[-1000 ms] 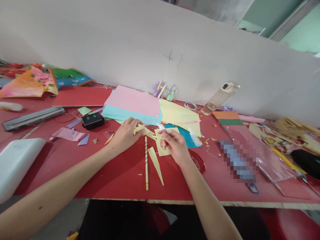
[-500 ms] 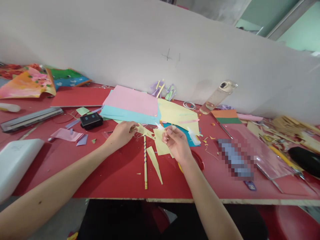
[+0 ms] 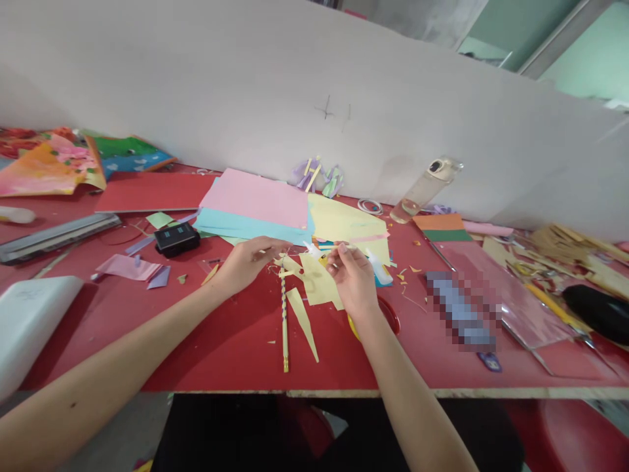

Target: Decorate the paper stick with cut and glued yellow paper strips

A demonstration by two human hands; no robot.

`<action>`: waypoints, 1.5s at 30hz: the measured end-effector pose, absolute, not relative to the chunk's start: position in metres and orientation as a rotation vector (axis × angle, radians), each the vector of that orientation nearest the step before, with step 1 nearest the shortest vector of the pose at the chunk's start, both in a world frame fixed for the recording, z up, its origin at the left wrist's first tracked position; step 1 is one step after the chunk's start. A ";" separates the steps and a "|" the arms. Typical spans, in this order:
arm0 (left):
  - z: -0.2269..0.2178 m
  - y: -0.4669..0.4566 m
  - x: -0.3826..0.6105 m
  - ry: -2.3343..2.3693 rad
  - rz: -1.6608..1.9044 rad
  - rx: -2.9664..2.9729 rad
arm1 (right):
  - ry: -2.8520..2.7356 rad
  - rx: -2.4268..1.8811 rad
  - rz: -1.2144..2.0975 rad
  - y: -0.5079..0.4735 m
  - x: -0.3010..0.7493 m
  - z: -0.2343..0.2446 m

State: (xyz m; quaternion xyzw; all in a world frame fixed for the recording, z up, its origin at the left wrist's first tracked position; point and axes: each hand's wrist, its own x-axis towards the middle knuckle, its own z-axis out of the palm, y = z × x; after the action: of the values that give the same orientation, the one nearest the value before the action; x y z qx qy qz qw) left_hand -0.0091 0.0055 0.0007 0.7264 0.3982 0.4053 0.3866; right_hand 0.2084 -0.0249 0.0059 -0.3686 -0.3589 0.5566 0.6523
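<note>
My left hand (image 3: 248, 262) is held just above the table, its fingers stretched to the right and nothing visible in them. Under its fingertips lie cut pale yellow paper scraps (image 3: 291, 265), covering the tip of a patterned pencil (image 3: 284, 321). My right hand (image 3: 352, 275) pinches a thin pale yellow paper strip (image 3: 328, 247) between thumb and fingers; the strip points left. Below it is a sheet of yellow paper (image 3: 314, 285), and a long pointed yellow offcut (image 3: 303, 324) lies beside the pencil. A white glue bottle (image 3: 378, 267) is partly behind my right hand.
Pink paper (image 3: 260, 196), blue paper (image 3: 246, 226) and yellow paper (image 3: 348, 219) lie at the back. A clear bottle (image 3: 425, 190) leans near the wall. At left are a black box (image 3: 177, 239) and a white case (image 3: 37, 321); a red tape roll (image 3: 392, 318) sits by my right wrist.
My left fingers have let go of the yellow scrap, which now lies by the pencil, and have straightened. My right hand now shows a thin yellow strip in its pinch.
</note>
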 end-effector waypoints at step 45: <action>0.011 -0.007 -0.003 0.796 0.867 1.429 | -1.053 -1.108 1.255 -0.029 0.201 0.004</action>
State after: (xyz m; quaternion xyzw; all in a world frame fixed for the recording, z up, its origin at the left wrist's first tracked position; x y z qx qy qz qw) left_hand -0.0029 -0.0067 0.0113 0.6169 0.3437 0.3740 0.6012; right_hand 0.2005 -0.0293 0.0042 -0.4679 -0.4447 0.5300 0.5499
